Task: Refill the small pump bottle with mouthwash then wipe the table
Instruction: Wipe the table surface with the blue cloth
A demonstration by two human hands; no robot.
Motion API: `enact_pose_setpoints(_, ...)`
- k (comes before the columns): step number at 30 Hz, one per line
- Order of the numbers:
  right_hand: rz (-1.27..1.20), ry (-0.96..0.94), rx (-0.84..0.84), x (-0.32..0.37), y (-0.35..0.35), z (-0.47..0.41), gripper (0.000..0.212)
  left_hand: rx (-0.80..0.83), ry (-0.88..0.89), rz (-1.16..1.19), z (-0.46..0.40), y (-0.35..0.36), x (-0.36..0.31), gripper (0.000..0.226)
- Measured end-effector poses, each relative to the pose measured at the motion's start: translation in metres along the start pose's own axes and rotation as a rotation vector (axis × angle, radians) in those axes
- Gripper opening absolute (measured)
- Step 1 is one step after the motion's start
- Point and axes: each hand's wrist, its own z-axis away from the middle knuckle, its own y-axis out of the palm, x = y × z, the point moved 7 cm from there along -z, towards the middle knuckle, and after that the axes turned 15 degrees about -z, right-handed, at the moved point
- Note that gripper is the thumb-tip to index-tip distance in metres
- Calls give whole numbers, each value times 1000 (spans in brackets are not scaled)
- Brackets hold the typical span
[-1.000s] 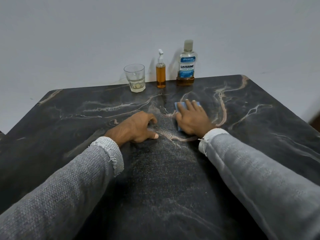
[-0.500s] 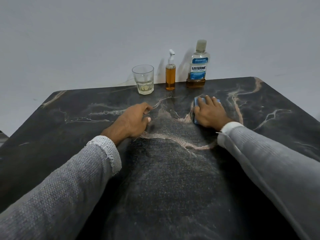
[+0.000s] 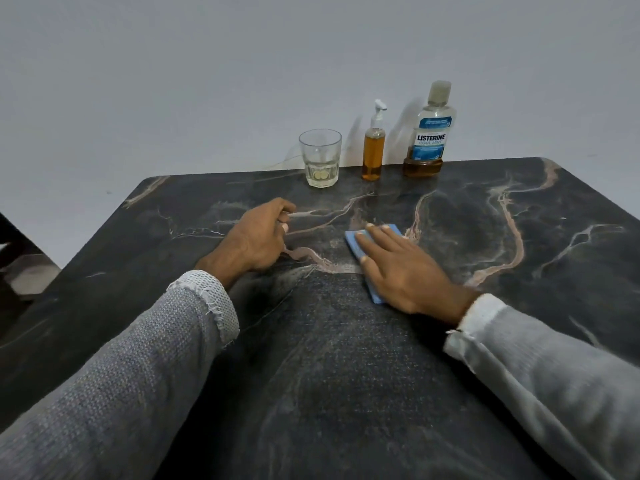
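Observation:
A small pump bottle (image 3: 373,150) filled with amber liquid stands at the table's far edge. Right of it is the Listerine mouthwash bottle (image 3: 430,133), capped, with a little amber liquid at its bottom. My right hand (image 3: 405,271) lies flat, fingers spread, pressing a blue cloth (image 3: 360,247) onto the dark marble table (image 3: 519,244). The cloth shows only at the hand's left side and fingertips. My left hand (image 3: 256,237) rests on the table to the left, fingers loosely curled, holding nothing.
A clear glass tumbler (image 3: 320,157) with a little liquid stands left of the pump bottle. A plain grey wall rises behind the table. Something dark sits off the table's left edge (image 3: 20,265).
My right hand has slid the blue cloth back toward me and to the left, away from the bottles. The left hand has barely moved. The camera view has shifted.

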Motion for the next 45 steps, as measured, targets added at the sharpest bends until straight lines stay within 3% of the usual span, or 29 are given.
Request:
enact_pose_setpoints(6,17,264,-80,-61,-27,-36,53,-14,-36,30,6,-6,22,38)
enact_pose_setpoints(11,-17,362,-62,-45,-14,-96,55,-47,-37,49,8,-9,32,39)
enact_pose_setpoints(20,-21,93,44,93,46,-125,52,-95,-61,42,21,-24,46,39)
enact_pose_setpoints(30,45,-239,4,177,63,-15,52,-67,-83,49,51,-31,32,38)
enact_pose_setpoints(36,-5,-193,4,142,45,53,55,-52,-38,43,68,-27,-2,38)
enact_pose_setpoints(45,-37,162,-60,14,-7,84,56,24,21,14,83,-12,-35,41)
